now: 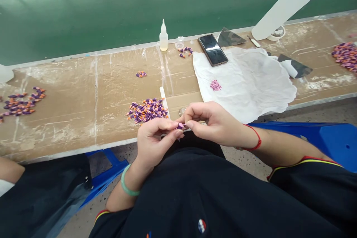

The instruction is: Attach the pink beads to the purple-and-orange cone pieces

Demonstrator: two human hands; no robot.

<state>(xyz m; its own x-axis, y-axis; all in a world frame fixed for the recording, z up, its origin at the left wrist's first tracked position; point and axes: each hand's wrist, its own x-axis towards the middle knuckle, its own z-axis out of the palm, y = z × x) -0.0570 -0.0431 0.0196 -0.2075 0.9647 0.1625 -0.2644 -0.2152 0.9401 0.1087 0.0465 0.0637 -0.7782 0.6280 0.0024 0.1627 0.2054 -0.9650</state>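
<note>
My left hand (156, 137) and my right hand (212, 121) meet just below the bench edge, both pinched together on one small purple piece (180, 125). A green bangle circles my left wrist and a red cord my right. Just beyond my fingers, a pile of small purple and orange pieces (147, 109) lies on the brown bench top (83, 93). A white stick (164, 96) rests beside that pile. A small heap of tiny pink bits (215, 85) sits on a crumpled white sheet (251, 81).
A small glue bottle (163, 37), a tiny clear cup (180, 41), a phone (212, 49) and a large white bottle with blue cap (284, 7) stand at the bench's far edge. More purple and orange heaps lie left (22, 102) and right (346, 55). Another person's arm (8, 171) shows at lower left.
</note>
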